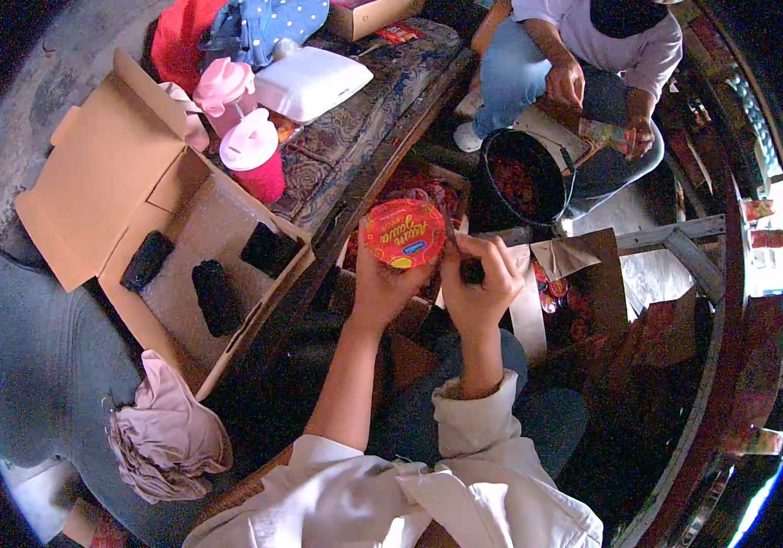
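Observation:
In front of me my left hand [379,290] is wrapped round a sealed cup [402,234] with a red printed lid, its round top facing up. At the cup's right edge, my right hand [483,290] is closed with thumb and forefinger together. A thin dark strip shows between those fingers and the rim, and something dark lies against the palm; I cannot make out what it is. Below and behind the cup, an open carton of red items [428,183] is partly hidden by my hands.
Left stands an open cardboard box [168,315] with several black bundles. Pink lidded cups [253,155] and a white foam container [311,84] sit on a patterned bench. Ahead, another person handles a packet near a black bucket [527,175]. A crumpled pink cloth [168,434] lies lower left.

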